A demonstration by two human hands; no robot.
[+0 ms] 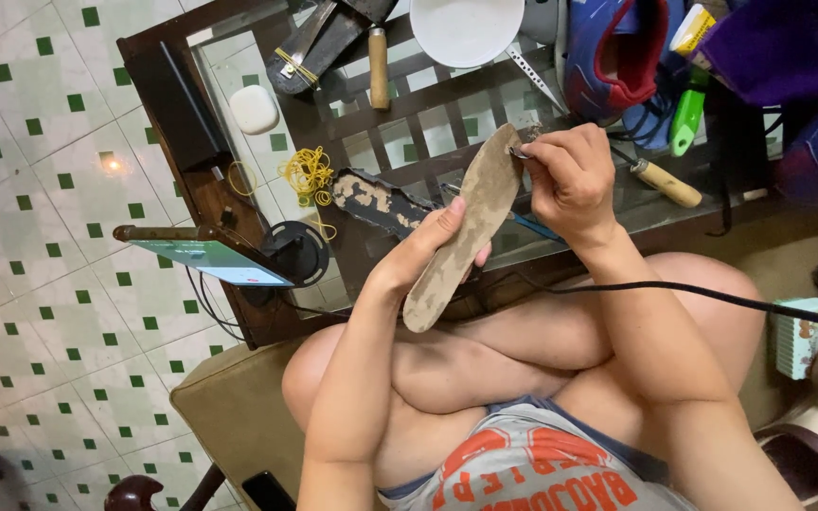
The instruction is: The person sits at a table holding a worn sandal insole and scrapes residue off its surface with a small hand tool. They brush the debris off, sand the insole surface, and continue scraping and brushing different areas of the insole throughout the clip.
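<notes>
Two hands on one worn insole (463, 232), left hand (428, 248) gripping its middle, right hand (570, 180) pinching its top edge.

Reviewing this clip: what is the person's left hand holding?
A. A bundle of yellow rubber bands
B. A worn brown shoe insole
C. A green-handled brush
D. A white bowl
B: the left hand grips the worn brown insole at its middle, tilted up over the glass table, while the right hand pinches at its top end.
</notes>
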